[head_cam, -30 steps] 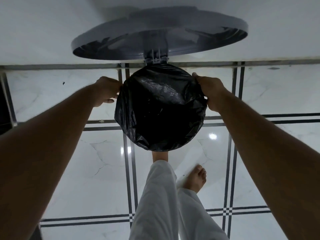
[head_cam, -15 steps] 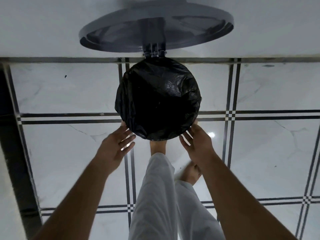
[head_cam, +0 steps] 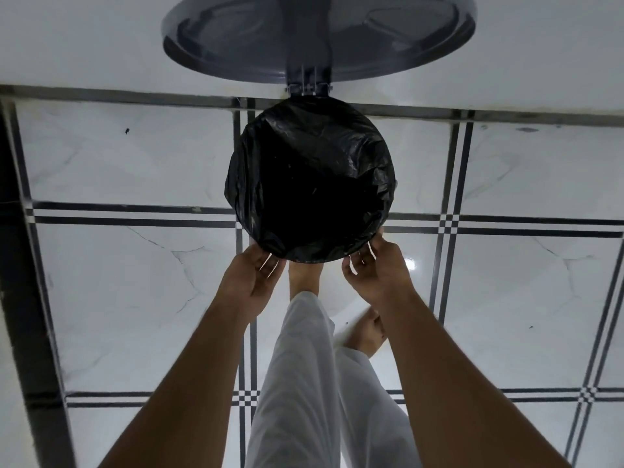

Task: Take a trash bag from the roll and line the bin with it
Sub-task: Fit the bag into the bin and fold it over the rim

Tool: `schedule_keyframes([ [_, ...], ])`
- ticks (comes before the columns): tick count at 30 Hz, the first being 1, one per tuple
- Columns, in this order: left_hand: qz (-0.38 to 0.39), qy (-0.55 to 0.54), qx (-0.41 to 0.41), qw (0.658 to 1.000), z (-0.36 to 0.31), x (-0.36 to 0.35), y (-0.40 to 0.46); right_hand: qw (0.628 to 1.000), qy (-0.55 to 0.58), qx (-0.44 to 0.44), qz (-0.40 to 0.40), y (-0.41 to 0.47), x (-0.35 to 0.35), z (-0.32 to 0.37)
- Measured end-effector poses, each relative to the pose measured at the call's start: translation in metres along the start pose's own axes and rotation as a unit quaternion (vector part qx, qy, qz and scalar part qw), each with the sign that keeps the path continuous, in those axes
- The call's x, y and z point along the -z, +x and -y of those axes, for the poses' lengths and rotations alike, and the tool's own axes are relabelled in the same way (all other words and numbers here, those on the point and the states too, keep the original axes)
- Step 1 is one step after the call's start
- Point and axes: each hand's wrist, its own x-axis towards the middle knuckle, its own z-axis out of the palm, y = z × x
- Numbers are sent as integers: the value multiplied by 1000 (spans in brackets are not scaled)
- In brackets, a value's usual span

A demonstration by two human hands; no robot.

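Both my arms reached forward and down. My left hand [head_cam: 251, 282] and right hand [head_cam: 378, 271] curled their fingers on the near rim of the black trash bag [head_cam: 310, 177], stretched over the bin on the floor [head_cam: 135, 282]; beyond it, the lid [head_cam: 317, 32] stood raised.

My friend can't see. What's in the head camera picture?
A person's left hand and right hand touch the near edge of a black trash bag stretched over a round bin, seen from above. The grey lid stands open behind it, on a white tiled floor.
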Motion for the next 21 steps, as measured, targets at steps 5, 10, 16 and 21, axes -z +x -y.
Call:
schedule_keyframes([
  [5,10,15,-1,1000,1,6,6,1000,-1,-15,21,4,6,5],
  [10,34,30,-4,999,0,20,13,999,-35,-27,25,14,14,13],
  [16,8,117,-6,993,-5,20,19,996,-81,-12,26,26,19,23],
  [21,-11,178,-16,984,-4,15,29,989,-148,11,26,35,12,30],
])
